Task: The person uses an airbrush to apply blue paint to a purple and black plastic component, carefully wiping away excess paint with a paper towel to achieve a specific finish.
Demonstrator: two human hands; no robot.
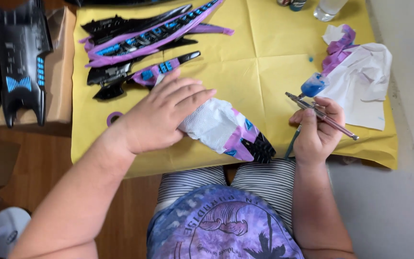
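A left hand (161,115) lay flat on a masked model part (226,129) while the right hand (317,132) gripped an airbrush (319,112), apparently between coats of blue.

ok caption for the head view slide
Left hand steadies a masked model part while right hand holds an airbrush.

Two hands: the left hand (161,117) at centre, the right hand (318,129) at right. One airbrush (319,114). One yellow paper sheet (264,57). One large black model body (13,57), upper left. Four masked black parts: three (144,36) above, one (231,132) at centre. One purple tape ring (114,118).
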